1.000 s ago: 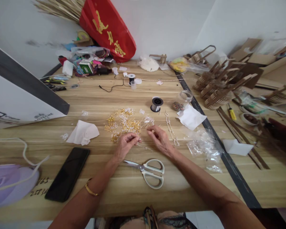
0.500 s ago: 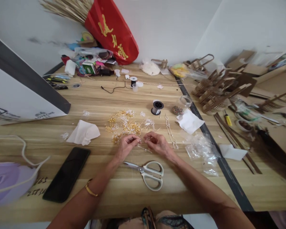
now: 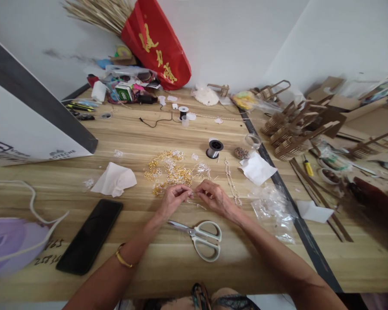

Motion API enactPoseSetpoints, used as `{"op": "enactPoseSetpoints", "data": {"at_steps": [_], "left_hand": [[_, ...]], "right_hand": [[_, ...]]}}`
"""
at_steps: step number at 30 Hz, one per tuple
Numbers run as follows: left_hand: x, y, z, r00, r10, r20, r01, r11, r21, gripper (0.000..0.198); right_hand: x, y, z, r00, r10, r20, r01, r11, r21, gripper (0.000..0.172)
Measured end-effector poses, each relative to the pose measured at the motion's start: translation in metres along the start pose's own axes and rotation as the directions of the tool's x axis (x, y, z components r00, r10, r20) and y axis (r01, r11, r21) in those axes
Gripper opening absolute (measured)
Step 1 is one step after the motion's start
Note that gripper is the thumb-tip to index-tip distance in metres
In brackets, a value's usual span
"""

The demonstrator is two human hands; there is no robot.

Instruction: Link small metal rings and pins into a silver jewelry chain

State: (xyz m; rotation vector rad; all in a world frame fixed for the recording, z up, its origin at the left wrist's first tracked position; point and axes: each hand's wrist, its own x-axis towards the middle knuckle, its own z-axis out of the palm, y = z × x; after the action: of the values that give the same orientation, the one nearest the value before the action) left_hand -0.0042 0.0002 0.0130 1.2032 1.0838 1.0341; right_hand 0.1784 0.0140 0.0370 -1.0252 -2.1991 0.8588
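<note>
My left hand [image 3: 175, 199] and my right hand [image 3: 214, 197] meet at the fingertips over the table, both closed in a pinch. A thin, pale beaded chain [image 3: 197, 204] trails from under the left fingertips; the tiny piece between the fingers is too small to make out. Just beyond lie piles of gold and silver beads [image 3: 177, 174] and short silver pins [image 3: 203, 168]. A longer beaded chain [image 3: 232, 181] is stretched out right of them. Scissors [image 3: 197, 237] with white handles lie partly spread below my hands.
A wire spool [image 3: 214, 148] and a glass jar [image 3: 252, 141] stand farther back. On the left are a crumpled tissue [image 3: 114, 180], a black phone [image 3: 89, 236] and a large box [image 3: 35, 125]. Clear plastic bags [image 3: 274, 206] and small woven baskets [image 3: 287, 133] lie right.
My right hand's fingertips have come closer to the left ones, so the gap between them has nearly closed. The view has shifted slightly; the tabletop things have stayed put.
</note>
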Motion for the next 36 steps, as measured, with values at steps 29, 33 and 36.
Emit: {"op": "enactPoseSetpoints", "data": {"at_steps": [29,33,36], "left_hand": [[0.004,-0.009,-0.002,0.999,0.051,-0.014,-0.049,0.989,0.137,0.013],[0.002,-0.011,0.001,0.995,0.100,-0.022,-0.090,0.957,0.275,0.015],[0.000,-0.010,0.003,0.990,0.138,-0.014,-0.125,0.929,0.349,0.014]], "right_hand": [[0.002,0.018,0.022,0.989,0.147,-0.016,-0.131,0.919,0.371,0.024],[0.000,0.018,0.020,0.998,0.068,0.002,-0.066,0.965,0.255,0.025],[0.000,0.019,0.019,1.000,-0.009,0.026,0.007,0.994,0.109,0.021]]}}
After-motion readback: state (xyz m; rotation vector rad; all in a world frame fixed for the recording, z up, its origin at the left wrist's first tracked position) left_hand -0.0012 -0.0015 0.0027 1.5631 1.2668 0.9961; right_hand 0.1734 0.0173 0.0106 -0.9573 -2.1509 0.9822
